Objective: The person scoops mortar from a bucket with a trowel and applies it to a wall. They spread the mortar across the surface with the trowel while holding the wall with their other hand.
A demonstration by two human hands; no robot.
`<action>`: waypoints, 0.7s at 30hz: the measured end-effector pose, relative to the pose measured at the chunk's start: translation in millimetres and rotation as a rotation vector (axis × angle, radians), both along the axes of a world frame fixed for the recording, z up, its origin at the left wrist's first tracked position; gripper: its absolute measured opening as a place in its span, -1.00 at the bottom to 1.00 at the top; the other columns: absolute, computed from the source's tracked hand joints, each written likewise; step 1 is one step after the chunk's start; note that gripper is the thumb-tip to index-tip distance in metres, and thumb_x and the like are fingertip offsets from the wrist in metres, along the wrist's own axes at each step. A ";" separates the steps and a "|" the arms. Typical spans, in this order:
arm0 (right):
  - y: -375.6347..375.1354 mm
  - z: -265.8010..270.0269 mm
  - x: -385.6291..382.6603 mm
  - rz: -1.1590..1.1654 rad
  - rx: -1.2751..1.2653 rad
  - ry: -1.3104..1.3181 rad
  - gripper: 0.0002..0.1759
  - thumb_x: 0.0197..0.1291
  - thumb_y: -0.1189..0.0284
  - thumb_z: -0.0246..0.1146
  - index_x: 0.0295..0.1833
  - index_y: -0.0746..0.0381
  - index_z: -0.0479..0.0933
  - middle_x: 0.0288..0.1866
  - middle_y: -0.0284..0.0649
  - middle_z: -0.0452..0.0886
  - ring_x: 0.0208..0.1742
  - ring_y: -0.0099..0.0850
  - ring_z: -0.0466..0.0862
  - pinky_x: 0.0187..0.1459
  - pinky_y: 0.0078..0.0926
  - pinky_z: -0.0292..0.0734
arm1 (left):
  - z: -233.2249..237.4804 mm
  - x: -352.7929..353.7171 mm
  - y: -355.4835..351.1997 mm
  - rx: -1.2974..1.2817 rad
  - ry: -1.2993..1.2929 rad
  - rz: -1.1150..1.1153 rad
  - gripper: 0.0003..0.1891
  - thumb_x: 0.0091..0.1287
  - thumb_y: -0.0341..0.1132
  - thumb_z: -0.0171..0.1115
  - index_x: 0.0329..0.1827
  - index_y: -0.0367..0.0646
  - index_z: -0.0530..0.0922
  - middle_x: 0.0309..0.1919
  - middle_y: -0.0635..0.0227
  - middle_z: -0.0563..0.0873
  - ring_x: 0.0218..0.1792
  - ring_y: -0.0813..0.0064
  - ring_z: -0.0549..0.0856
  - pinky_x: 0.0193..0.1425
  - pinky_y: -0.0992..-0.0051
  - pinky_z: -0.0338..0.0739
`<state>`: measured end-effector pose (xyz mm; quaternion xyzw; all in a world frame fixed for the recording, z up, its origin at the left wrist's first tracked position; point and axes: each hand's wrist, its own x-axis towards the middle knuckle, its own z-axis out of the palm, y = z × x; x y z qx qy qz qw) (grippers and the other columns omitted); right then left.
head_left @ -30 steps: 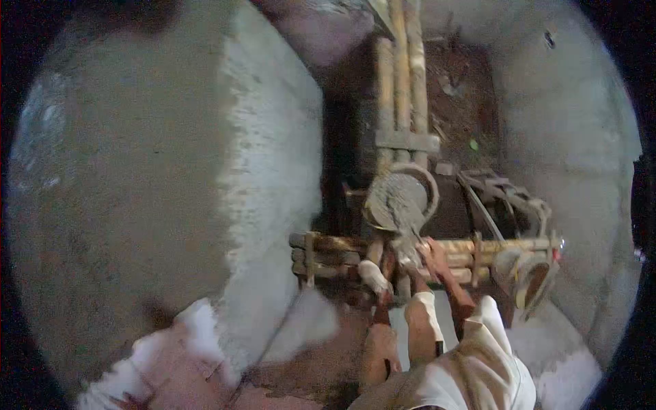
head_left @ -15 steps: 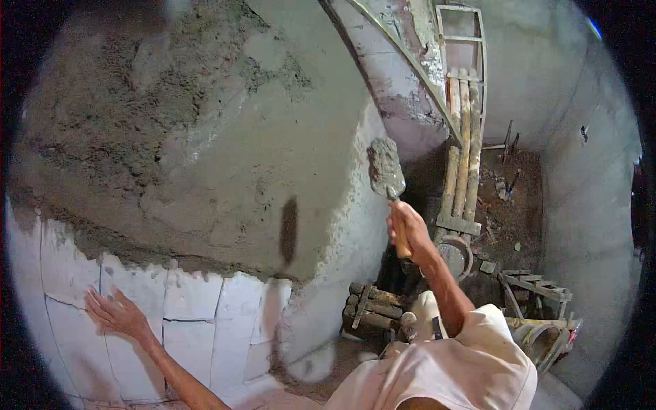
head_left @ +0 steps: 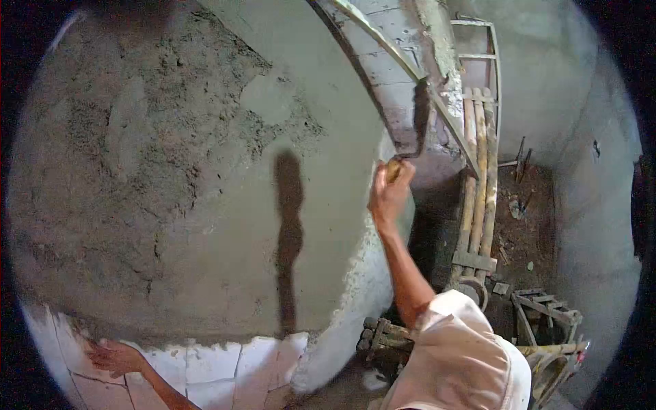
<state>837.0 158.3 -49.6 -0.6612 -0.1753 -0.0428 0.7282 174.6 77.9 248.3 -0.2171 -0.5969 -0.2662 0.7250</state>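
Observation:
My right hand (head_left: 391, 191) is closed round the wooden handle of a trowel (head_left: 421, 119). The trowel's blade is seen edge-on, beside the wall's edge and a long straight strip (head_left: 383, 41). Whether mortar is still on the blade is hard to tell. At the lower left, my left hand (head_left: 117, 357) has its fingers spread against the white blocks (head_left: 205, 364), near the lower border of the grey plaster (head_left: 321, 225). That plaster is rough on the left and smoother toward the right.
Bamboo poles (head_left: 480, 184) run beside a pale metal frame (head_left: 495, 68) on the right. Below them are a round bucket (head_left: 484, 292) and a wooden stand (head_left: 547, 307). Debris covers the ground (head_left: 529, 225), with a grey wall (head_left: 594, 205) beyond.
My right hand has moved up with the trowel, whose blade has turned from face-on to edge-on. The view has shifted, and my left hand appears lower, nearer the plaster's border.

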 end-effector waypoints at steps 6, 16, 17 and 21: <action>84.3 35.6 -161.9 0.890 0.079 0.129 -0.58 0.38 0.16 0.16 0.11 0.24 0.30 -0.33 0.06 0.59 -0.37 -0.03 0.62 -0.33 -0.18 0.52 | -0.8 6.7 -10.3 -0.088 0.267 -0.206 -0.38 0.54 0.21 -0.34 0.56 0.18 0.20 0.56 0.46 0.21 0.51 0.18 0.25 0.37 -0.19 0.13; 58.3 -44.2 -34.4 0.855 -0.310 0.158 -0.54 0.46 0.09 0.04 0.16 0.26 0.40 -0.30 0.05 0.61 -0.31 0.08 0.64 -0.29 -0.09 0.49 | 2.1 63.8 -19.5 -0.176 0.078 -0.181 -0.18 0.45 0.34 -0.31 0.59 -0.07 0.06 0.50 -0.03 0.20 0.50 -0.13 0.18 0.28 -0.25 0.29; 73.9 -52.2 -27.4 0.856 -0.315 0.159 -0.54 0.46 0.09 0.04 0.16 0.26 0.40 -0.30 0.05 0.61 -0.31 0.08 0.64 -0.29 -0.09 0.49 | 1.3 62.8 -21.0 -0.187 0.032 -0.160 -0.15 0.44 0.35 -0.30 0.59 -0.10 0.04 0.50 -0.09 0.19 0.50 -0.18 0.17 0.27 -0.27 0.30; 142.2 -72.5 -10.0 0.775 -0.240 -0.056 -0.55 0.47 0.09 0.03 0.06 0.30 0.39 -0.48 0.00 0.57 -0.47 -0.05 0.59 -0.41 -0.13 0.44 | 20.8 24.2 -18.9 -0.315 0.599 0.198 -0.27 0.54 0.20 -0.34 0.58 -0.15 0.05 0.53 0.01 0.13 0.45 -0.14 0.25 0.36 -0.12 0.27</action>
